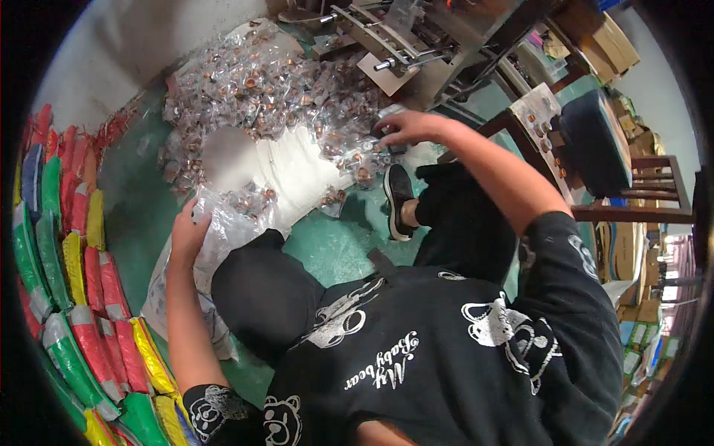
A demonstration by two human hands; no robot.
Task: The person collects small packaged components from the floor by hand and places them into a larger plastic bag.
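My left hand (pixel 190 225) is closed on the rim of a large clear plastic bag (pixel 212 241), which spreads over my lap side and down to the floor. Several small packets (pixel 249 199) lie at the bag's mouth. On the right, my right hand (pixel 411 128) is held out over the edge of a big heap of clear packets (pixel 260 89) with copper-coloured pieces inside. Its fingers are curved and apart, and I make out nothing held in them. White sheeting (pixel 297 175) lies under the heap. A blurred round patch hides part of the pile.
Red, green and yellow filled sacks (pixel 82 297) are stacked along the left. A metal machine (pixel 394 44) stands beyond my right hand. At right are a wooden stool (pixel 528 123) with small round parts on it and a dark-backed chair (pixel 595 141). My shoe (pixel 400 201) rests on the green floor.
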